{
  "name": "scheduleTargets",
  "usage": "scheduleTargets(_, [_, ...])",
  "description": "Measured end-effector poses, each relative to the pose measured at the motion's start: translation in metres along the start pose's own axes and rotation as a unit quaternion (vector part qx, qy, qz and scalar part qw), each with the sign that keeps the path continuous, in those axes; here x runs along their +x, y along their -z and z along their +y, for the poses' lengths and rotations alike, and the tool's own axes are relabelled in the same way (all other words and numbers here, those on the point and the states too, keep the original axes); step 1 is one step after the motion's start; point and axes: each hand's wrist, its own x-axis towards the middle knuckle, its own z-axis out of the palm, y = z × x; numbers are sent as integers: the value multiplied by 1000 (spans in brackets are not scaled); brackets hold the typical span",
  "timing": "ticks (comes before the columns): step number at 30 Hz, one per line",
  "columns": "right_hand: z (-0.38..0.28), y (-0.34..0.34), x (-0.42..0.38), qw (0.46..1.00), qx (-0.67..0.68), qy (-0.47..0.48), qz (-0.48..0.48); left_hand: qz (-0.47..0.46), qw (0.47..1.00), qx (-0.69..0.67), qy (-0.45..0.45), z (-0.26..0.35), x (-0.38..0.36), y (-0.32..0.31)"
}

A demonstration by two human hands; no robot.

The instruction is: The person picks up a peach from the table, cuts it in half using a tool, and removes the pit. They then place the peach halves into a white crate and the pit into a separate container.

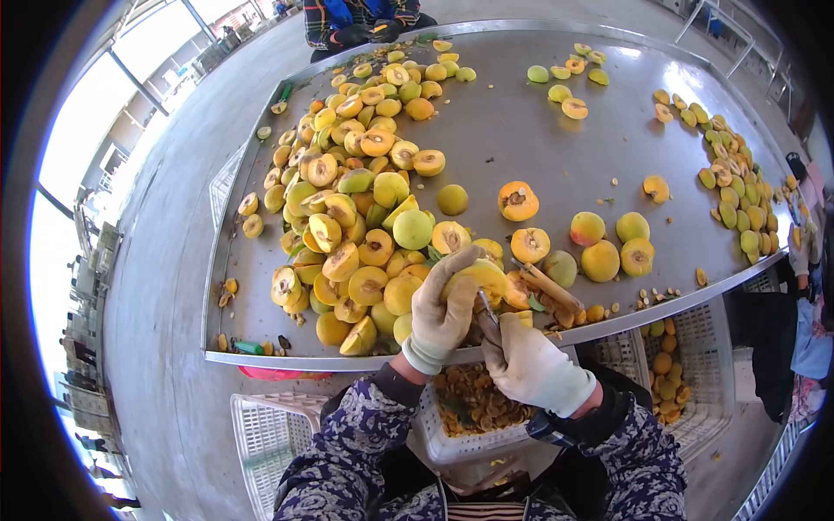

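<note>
My left hand (pixel 445 304), in a pale work glove, is closed around a yellow peach (pixel 486 278) near the front edge of the metal table. My gloved right hand (pixel 534 360) grips a small pitting tool (pixel 488 306), its thin metal tip at the underside of that peach. The tool's handle is mostly hidden in my fingers. Just beyond my right hand lies a wooden-handled tool (pixel 552 288) among cut peaches. A large heap of peach halves (pixel 347 230), many with brown pits showing, spreads to the left of my hands.
The metal table (pixel 486 95) has a raised rim. Below its front edge stand a white crate of pits and scraps (pixel 478 404) and a crate of peaches (pixel 667 369). More halves (pixel 738 182) line the right side. Co-workers' hands (pixel 369 33) show at the far side and right.
</note>
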Motion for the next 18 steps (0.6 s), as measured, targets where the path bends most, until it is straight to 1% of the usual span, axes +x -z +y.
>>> scheduleTargets(1, [-1,3,0,1000,22,6,-13,6,1000,0,-1,2,0,1])
scheduleTargets(2, [-2,6,0,999,44,10,-22,-23,994,86,-64,4,3,4])
scheduleTargets(3, [-4,9,1,999,42,13,-23,-50,976,170,-127,6,7,7])
scheduleTargets(4, [-6,13,1,996,76,5,-45,-73,972,171,-142,16,12,9])
scheduleTargets(5, [-8,15,-1,992,112,-5,-65,-71,973,172,-140,19,11,13])
scheduleTargets(7, [-11,21,-1,993,96,8,-69,-130,984,98,-66,24,13,18])
scheduleTargets(8, [-12,20,-2,994,86,16,-71,-117,986,-51,108,29,6,14])
scheduleTargets(9, [-12,17,-3,993,86,18,-73,-114,986,-50,107,27,6,12])
scheduleTargets(11, [-9,7,-7,998,46,8,-31,-93,987,-88,102,22,5,8])
scheduleTargets(12, [-9,6,-6,998,45,9,-31,-92,987,-89,101,22,4,4])
scheduleTargets(14, [-10,5,-5,999,-22,3,-23,-26,993,-65,91,22,2,-4])
scheduleTargets(15, [-10,6,-5,999,-23,4,-21,-27,993,-66,90,25,4,-4])
scheduleTargets(17, [-11,10,-2,999,29,15,-20,-30,989,-101,103,30,7,-5])
scheduleTargets(18, [-12,9,-2,999,29,16,-21,-30,989,-100,102,26,6,-6])
